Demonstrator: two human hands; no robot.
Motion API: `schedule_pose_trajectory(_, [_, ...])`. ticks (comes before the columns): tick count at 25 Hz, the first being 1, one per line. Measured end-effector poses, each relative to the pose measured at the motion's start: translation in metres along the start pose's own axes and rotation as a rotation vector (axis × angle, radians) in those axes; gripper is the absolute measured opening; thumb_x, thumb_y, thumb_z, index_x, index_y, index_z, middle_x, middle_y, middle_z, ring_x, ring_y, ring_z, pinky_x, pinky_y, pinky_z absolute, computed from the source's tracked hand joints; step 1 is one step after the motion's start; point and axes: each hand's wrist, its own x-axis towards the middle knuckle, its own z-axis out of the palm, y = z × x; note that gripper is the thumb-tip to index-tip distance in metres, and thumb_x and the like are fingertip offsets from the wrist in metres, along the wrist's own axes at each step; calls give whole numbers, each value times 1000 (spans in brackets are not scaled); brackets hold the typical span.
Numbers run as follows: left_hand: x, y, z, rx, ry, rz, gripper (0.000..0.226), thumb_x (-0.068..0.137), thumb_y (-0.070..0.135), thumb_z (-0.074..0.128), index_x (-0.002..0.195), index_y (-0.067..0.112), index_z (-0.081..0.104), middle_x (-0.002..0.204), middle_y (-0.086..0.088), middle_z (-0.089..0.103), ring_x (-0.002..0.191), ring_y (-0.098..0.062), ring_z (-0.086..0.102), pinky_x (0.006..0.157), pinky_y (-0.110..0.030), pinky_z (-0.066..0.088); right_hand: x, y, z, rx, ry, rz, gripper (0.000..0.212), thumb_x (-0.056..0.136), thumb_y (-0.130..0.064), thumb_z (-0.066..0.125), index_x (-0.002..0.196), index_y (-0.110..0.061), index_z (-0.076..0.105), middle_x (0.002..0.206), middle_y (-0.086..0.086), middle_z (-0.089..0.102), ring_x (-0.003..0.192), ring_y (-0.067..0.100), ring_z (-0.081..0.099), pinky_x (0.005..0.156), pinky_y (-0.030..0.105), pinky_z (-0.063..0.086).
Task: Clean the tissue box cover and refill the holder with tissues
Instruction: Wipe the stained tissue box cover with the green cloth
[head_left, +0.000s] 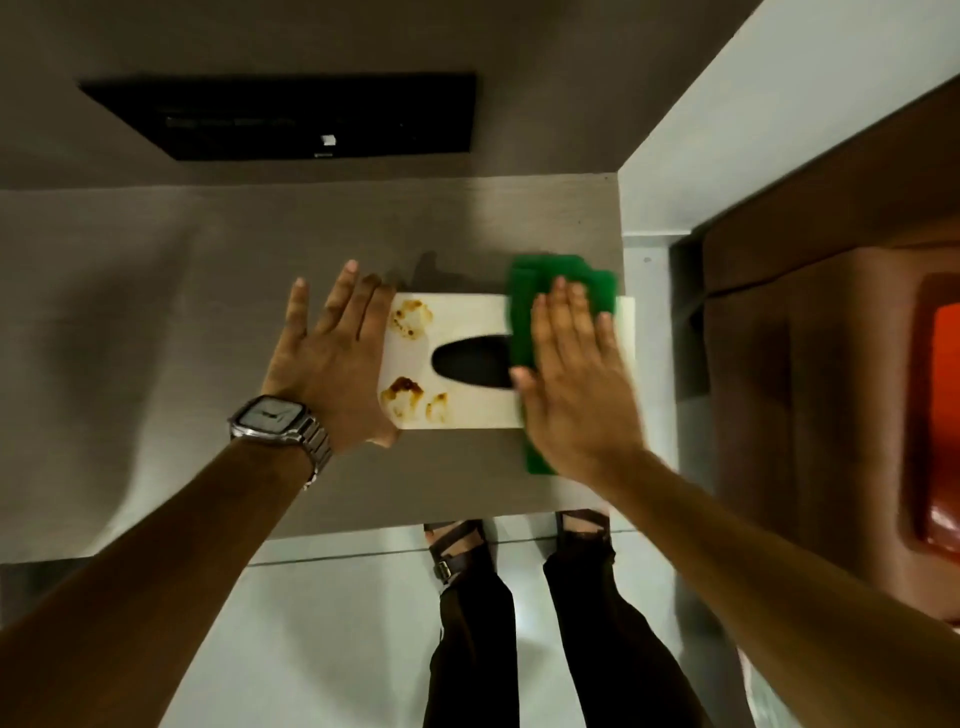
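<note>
tissue box cover on desk, near its right edge | cloth on cover's right part, under right hand | left hand against cover's left end | wall panel behind desk

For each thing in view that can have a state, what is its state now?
Tissue box cover: on the table, brown stains on its left part, slot dark.
Green cloth: pressed flat on the cover's right part.
Right hand: open, flat on the cloth.
Left hand: open, against the cover's left edge.
</note>
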Motion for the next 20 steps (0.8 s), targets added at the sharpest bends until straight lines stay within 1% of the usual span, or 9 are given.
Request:
schedule_pose_trajectory(2, [0, 1, 0, 9, 6, -10, 152, 45, 76, 77, 155, 8, -2, 166, -13, 6, 152, -29, -7, 119, -61, -4, 13, 33, -12, 29, 45, 206, 72, 104, -49, 17, 160, -4, 10, 169, 20, 8, 156, 35, 4, 125, 56, 13])
schedule_pose_trajectory(4, [1, 3, 0, 14, 0, -15, 153, 42, 78, 77, 154, 7, 1, 165, -14, 11, 152, -29, -4, 118, -61, -5, 52, 12, -14, 51, 123, 368, 76, 103, -54, 13, 158, -3, 19, 167, 22, 16, 155, 37, 11, 125, 55, 12])
schedule_pose_trajectory(5, [1, 4, 1, 15, 5, -29, 153, 40, 78, 77, 153, 7, 3, 164, -14, 13, 152, -29, -3, 117, -61, -5, 64, -17, -11, 57, 138, 360, 77, 103, -56, 12, 158, -3, 21, 167, 22, 17, 155, 37, 12, 126, 54, 10])
schedule_pose_trajectory(7, [1, 6, 0, 26, 14, -54, 152, 38, 78, 77, 152, 7, 5, 164, -14, 16, 152, -30, -3, 117, -62, -4, 61, -64, 0, 103, 133, 124, 73, 105, -53, 16, 158, -3, 19, 168, 20, 15, 156, 34, 9, 126, 51, 7])
schedule_pose_trajectory(9, [-1, 7, -3, 26, 15, -62, 152, 38, 77, 78, 153, 8, 6, 164, -14, 16, 152, -31, -3, 116, -63, -4, 21, -57, 7, 82, 59, -75, 68, 107, -48, 20, 160, -5, 14, 169, 17, 10, 157, 29, 3, 127, 50, 7])
schedule_pose_trajectory(11, [-2, 6, -4, 12, 15, -53, 153, 39, 76, 80, 153, 7, 5, 164, -15, 13, 152, -33, -5, 115, -62, -5, -16, -5, 2, 46, -7, -69, 64, 107, -44, 24, 159, -8, 14, 169, 14, 9, 156, 26, 0, 126, 52, 11])
schedule_pose_trajectory(13, [-3, 7, -3, -6, 20, -39, 154, 40, 74, 81, 154, 6, 2, 165, -16, 9, 152, -34, -7, 115, -62, -5, -19, 36, -8, 82, 10, 51, 61, 102, -37, 35, 155, -7, 27, 168, 16, 14, 156, 28, 4, 126, 53, 12])
schedule_pose_trajectory(16, [-2, 8, -2, -44, 27, -43, 155, 38, 70, 84, 154, 4, 4, 165, -17, 9, 152, -33, -6, 117, -62, -2, 28, 11, -14, 112, 118, 289, 61, 101, -39, 39, 153, -9, 33, 168, 18, 17, 156, 33, 9, 126, 50, 7])
schedule_pose_trajectory(20, [0, 12, 2, 4, 13, -45, 159, 38, 73, 82, 154, 3, -1, 166, -17, 4, 152, -31, -4, 118, -62, 2, 37, -48, 3, 72, 101, 35, 67, 106, -47, 21, 161, -10, 13, 170, 13, 8, 157, 31, 2, 126, 51, 4])
